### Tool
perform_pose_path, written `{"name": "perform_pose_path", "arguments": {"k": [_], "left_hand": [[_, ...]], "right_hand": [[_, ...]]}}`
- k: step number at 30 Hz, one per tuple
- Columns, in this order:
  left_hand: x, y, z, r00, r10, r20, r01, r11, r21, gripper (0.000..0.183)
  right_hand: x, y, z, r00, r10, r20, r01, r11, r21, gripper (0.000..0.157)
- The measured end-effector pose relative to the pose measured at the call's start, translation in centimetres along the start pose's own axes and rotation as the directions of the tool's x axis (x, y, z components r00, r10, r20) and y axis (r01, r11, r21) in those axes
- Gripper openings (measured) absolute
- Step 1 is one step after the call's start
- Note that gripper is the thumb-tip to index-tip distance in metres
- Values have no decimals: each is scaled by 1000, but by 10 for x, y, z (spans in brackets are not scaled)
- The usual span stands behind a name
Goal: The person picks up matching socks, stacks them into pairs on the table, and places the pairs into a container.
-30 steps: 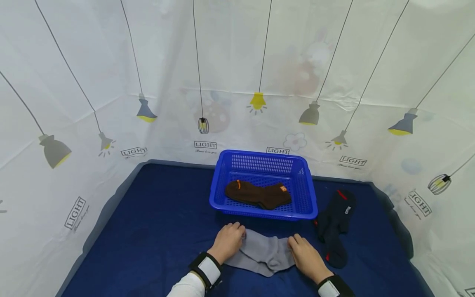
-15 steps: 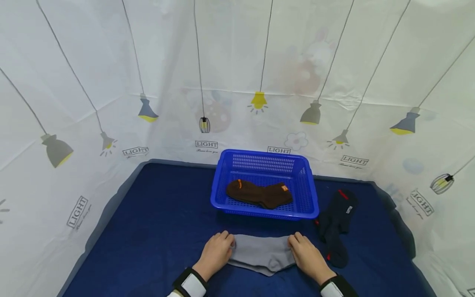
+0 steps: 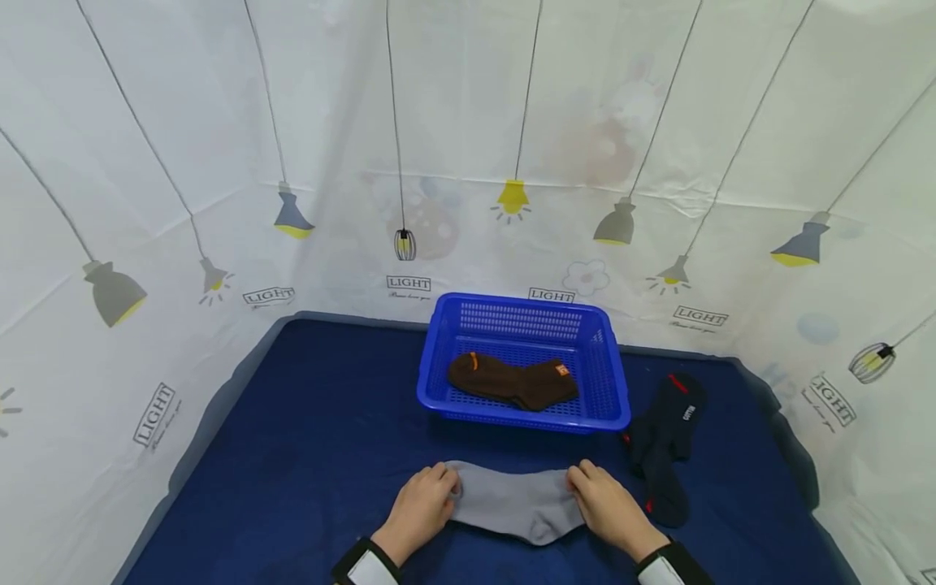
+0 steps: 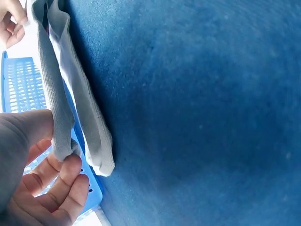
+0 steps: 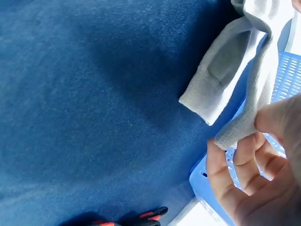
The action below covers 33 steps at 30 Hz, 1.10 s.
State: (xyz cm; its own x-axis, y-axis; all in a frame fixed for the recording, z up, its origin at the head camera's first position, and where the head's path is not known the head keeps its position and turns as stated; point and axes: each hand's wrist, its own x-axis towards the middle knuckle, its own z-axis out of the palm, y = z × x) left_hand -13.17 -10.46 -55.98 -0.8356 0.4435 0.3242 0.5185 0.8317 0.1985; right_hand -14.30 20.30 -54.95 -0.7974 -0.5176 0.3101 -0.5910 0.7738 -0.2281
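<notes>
A pair of grey socks [image 3: 515, 497] is stretched between my hands, in front of the blue basket. The left hand [image 3: 418, 505] pinches one end between thumb and fingers, while the right hand [image 3: 610, 510] pinches the other. Two layers show in the left wrist view: an upper sock [image 4: 54, 80] in the fingers and a lower sock [image 4: 87, 113] hanging apart beneath it. In the right wrist view the upper layer's tip sits between thumb and fingers, and the lower sock's end [image 5: 211, 89] hangs loose.
Behind the hands stands the blue basket [image 3: 522, 420], with brown socks [image 3: 504, 382] lying in it. Black socks with red marks [image 3: 665, 439] lie right of the basket. Dark blue cloth [image 3: 314, 439] covers the table, and a white printed sheet [image 3: 468, 97] encloses the back and sides.
My left hand has moved left and slightly down, and the bunched grey socks now stretch straighter between the hands. The right hand has stayed almost in place.
</notes>
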Motion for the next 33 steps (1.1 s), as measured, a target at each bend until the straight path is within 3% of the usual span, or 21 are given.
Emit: {"name": "perform_pose_path", "arguments": {"k": [10,18,28,33], "left_hand": [[5,-3,6,1000,10,16,-10,1000,18,20],[7,-6,9,1000,-22,20,21,998,52,21],[4,-9,9,997,-21,-69,27,996,82,24],[3,-10,11,998,-32,-49,36,996,83,24]], "right_hand": [[-5,3,12,1000,2,-29,-3,999,-38,27],[-1,1,25,996,6,-86,-13,997,-81,25],[2,4,30,993,-6,-116,-6,995,-102,27],[3,5,32,990,-10,-138,-5,994,-110,28]]}}
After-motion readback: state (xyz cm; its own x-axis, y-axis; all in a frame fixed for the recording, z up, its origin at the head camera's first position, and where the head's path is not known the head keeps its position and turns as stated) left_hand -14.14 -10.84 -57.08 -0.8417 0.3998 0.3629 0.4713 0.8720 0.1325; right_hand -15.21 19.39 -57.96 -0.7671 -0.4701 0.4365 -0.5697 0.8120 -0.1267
